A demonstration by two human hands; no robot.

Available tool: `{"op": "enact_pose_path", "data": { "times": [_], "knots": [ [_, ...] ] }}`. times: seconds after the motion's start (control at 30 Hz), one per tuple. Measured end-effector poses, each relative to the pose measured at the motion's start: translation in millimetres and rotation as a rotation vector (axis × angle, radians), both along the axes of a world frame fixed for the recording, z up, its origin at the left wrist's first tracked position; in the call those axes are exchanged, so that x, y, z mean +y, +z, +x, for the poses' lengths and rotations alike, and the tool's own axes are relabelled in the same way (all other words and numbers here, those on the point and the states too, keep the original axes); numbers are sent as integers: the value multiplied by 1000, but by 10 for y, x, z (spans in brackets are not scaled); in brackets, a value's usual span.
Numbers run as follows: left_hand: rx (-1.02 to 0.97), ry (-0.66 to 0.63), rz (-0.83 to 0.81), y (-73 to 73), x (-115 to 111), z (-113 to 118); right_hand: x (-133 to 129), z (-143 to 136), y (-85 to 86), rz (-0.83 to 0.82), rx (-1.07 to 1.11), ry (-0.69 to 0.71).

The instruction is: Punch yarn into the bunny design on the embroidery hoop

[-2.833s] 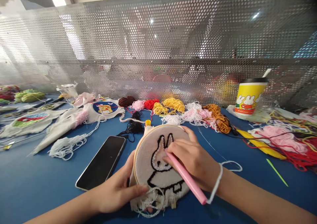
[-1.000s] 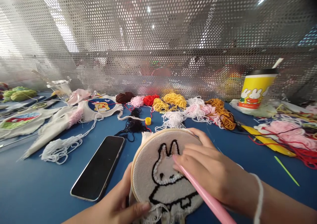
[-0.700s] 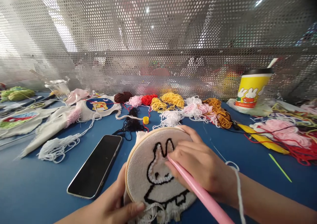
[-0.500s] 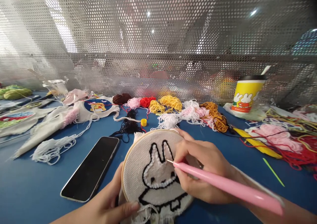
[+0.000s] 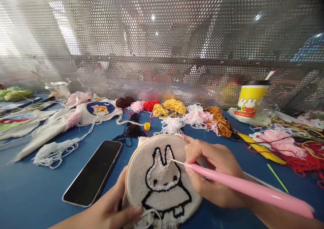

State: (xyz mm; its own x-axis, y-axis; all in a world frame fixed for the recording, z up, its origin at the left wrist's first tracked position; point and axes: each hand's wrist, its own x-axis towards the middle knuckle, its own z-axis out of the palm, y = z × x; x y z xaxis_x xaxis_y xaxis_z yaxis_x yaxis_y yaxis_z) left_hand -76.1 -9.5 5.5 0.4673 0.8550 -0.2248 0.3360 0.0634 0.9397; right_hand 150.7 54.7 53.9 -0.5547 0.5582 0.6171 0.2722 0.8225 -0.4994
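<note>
My left hand (image 5: 118, 203) grips the lower left rim of a round embroidery hoop (image 5: 131, 161), thumb in front on the cloth. Stretched in it is cream cloth with a black-outlined rabbit in a dress (image 5: 164, 180); white loops run along the ears and the face's edge. My right hand (image 5: 215, 171) is closed around a pink punch needle (image 5: 243, 185). The needle's metal tip is at the base of the rabbit's right ear; whether it touches the cloth I cannot tell. Loose white yarn (image 5: 149, 219) hangs near my left thumb.
A black phone (image 5: 93, 171) lies left of the hoop. Several yarn heaps (image 5: 174, 107) line the back, before a perforated metal screen (image 5: 162, 36). Right stand a yellow cup (image 5: 253, 99) and another yellow punch needle-like tool (image 5: 260, 148). Finished-looking embroidery (image 5: 101, 109) lies left.
My right hand has shifted slightly right, showing more of the rabbit's face and dress and more of the bare needle. My left hand keeps its hold on the hoop.
</note>
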Motion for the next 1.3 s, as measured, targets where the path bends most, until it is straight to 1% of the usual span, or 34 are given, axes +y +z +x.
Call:
{"op": "enact_pose_path", "data": {
  "times": [0.13, 0.27, 0.4, 0.57, 0.7, 0.83, 0.97, 1.1, 1.2, 1.3],
  "knots": [
    [20, 41, -18, 28, -29, 35, 9, -59, -7, 112, -34, -25],
    [29, 15, -17, 17, -55, 38, -1, -86, -32, 191, -76, -57],
    [50, 12, -6, 26, -67, 41, -6, -95, -64, 260, -56, -56],
    [77, 20, -85, 71, -70, 52, -31, -100, -64, 270, -38, -50],
    [96, 23, -57, 64, -85, 50, -44, -101, -60, 309, -39, -77],
    [105, 18, -30, 35, -98, 35, -34, -91, -78, 374, -95, -60],
    [47, 8, -73, -28, -121, -4, -54, -87, -117, 397, -230, -2],
    [-18, -5, -118, -88, -157, -32, -85, -105, -151, 472, -305, -52],
    [-26, -17, -109, -55, -158, -12, -79, -114, -169, 500, -319, -57],
    [-9, -45, -70, 11, -129, 19, -60, -112, -164, 423, -244, -56]
  ]
}}
